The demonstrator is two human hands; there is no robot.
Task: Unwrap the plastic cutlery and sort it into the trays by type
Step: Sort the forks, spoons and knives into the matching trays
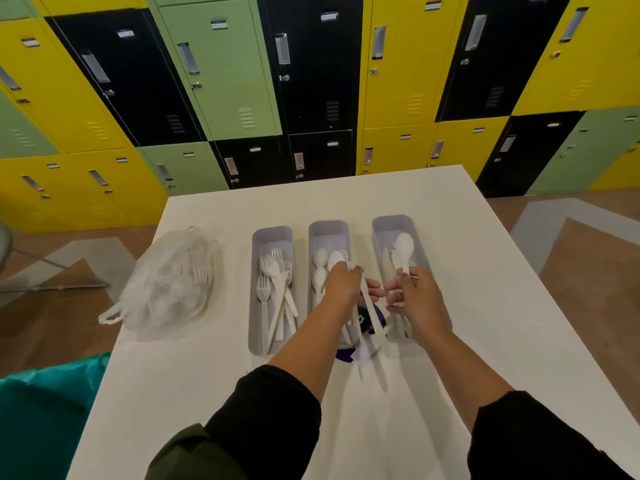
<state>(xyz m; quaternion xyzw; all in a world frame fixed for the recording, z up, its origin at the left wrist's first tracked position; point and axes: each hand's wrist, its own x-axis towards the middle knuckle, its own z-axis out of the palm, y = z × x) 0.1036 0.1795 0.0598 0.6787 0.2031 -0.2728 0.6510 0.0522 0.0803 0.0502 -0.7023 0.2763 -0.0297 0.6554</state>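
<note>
Three grey trays stand side by side on the white table. The left tray [272, 233] holds white forks [277, 271], the middle tray [328, 228] holds white spoons [320, 256], and the right tray [393, 223] holds what look like knives. My left hand [343, 284] hovers over the middle tray and grips a white spoon [335, 259] together with a long white piece [372, 313] that hangs down. My right hand [415, 299] pinches another white spoon [404, 247] upright over the right tray. A dark torn wrapper [367, 323] hangs between my hands.
A clear plastic bag [169, 282] full of white cutlery lies at the table's left side. A teal bag [45, 410] sits beyond the table's left front corner. Coloured lockers [311, 81] line the wall behind. Bare tabletop [502, 289] spreads to the right of the trays.
</note>
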